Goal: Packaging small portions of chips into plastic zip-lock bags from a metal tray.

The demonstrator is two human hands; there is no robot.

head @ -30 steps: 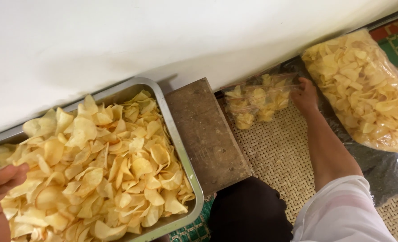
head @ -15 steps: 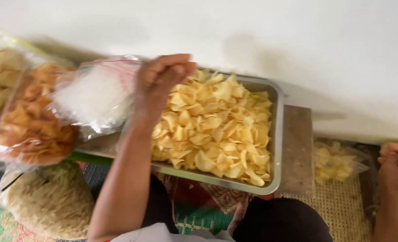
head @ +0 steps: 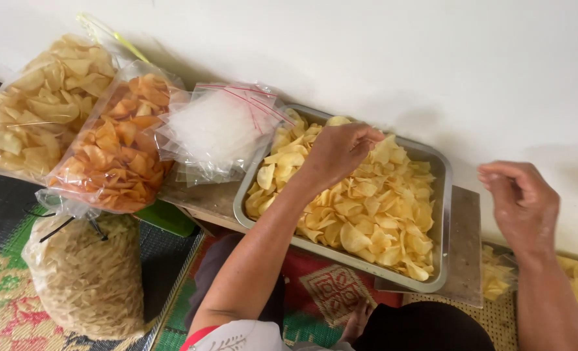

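My left hand [head: 338, 153] rests on the pale yellow chips [head: 367, 208] in the metal tray [head: 444, 195], fingers curled down into the heap near its far edge. From this angle I cannot tell whether any chips are caught under my fingertips; the back of the hand hides them. My right hand [head: 522, 205] hangs in the air past the tray's right end, near the white wall [head: 367, 52], fingers loosely bent and holding nothing.

The tray is filled with chips from end to end and sits on a flat wooden board [head: 464, 260], which sticks out on the right side. Just beside the tray's left end, touching its corner, lies a stack of empty clear bags [head: 217, 133] with red strips along their tops. Next to that leans a clear bag of orange chips [head: 113, 153], and further left a larger bag of pale chips [head: 39, 114] against the wall. Below those two, on the patterned woven mat [head: 3, 292], lies a tied bag of thin pale strips [head: 91, 276]. To the right of the board, low by my right forearm, I can see a small bag of yellow chips [head: 497, 276] on the woven mat there.
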